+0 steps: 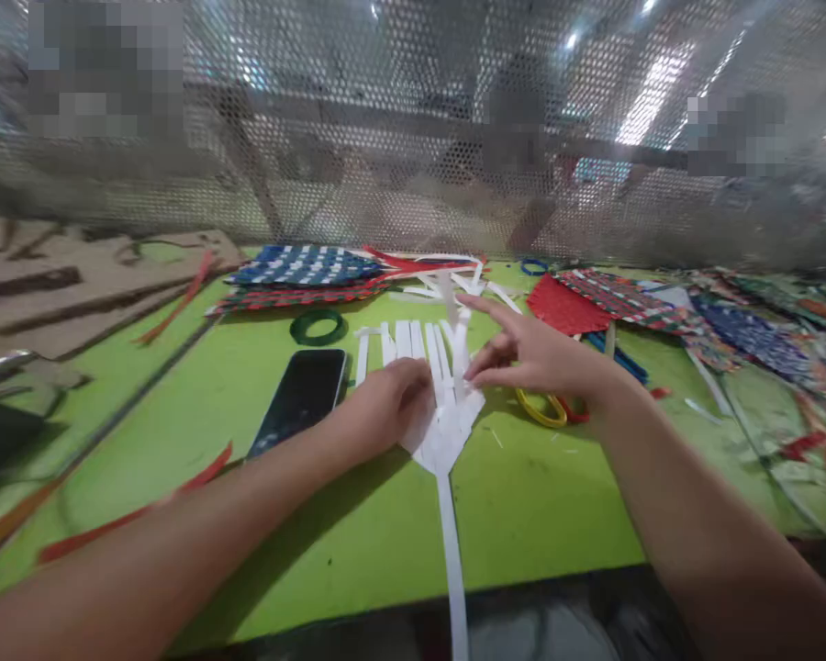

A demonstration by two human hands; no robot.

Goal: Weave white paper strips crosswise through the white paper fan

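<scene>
While two bare forearms reach in from the near left and near right, a small white woven piece (440, 445) lies between the hands on a bright green table (537, 523). Its long axis runs near to far: a single white tail (451, 551) comes toward the viewer and hangs over the near edge, while loose white strips (405, 340) fan out on the far side.

The left hand (394, 404) is the nearer one, lying over the weave's left edge. Its fingers are curled in, partly closed; whether they pinch a strip or only press down, I cannot tell. The right hand (533, 353) comes in from the right, half open, index finger stretched out toward the far left, thumb and other fingers bent beside the rightmost strips. Blur hides whether it grips one.

Just left of the left hand lies a dark phone (303, 395), with a green ring (301, 326) beyond it. A yellow ring (557, 420) sits near the right wrist.
</scene>
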